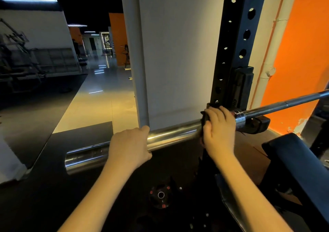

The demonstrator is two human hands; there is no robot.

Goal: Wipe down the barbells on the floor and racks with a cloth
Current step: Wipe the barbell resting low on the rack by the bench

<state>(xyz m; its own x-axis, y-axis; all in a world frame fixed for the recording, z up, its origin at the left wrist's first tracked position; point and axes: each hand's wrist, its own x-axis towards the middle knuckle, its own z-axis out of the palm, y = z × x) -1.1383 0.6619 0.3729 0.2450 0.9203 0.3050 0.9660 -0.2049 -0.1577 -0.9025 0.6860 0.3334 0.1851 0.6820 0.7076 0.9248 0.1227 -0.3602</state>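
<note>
Dim gym floor and an orange wall (pixel 302 44) frame a black perforated rack upright (pixel 236 41), where a barbell (pixel 174 135) lies across a hook at about waist height. At the centre of the work, the right hand (pixel 219 130) is clenched around a dark cloth (pixel 204 118) wrapped over the bar's chrome sleeve close to the collar (pixel 240 118), so the fabric meets the metal all round rather than on one face. The left hand (pixel 129 145) rests palm-down over the sleeve further toward its free end, fingers curled on top, probably to stop the sleeve spinning or shifting under the rubbing. Beyond the collar the thinner shaft (pixel 288 103) runs off to the right over a padded bench (pixel 293 160). Below, a small weight plate (pixel 161 195) lies on the dark floor.
</note>
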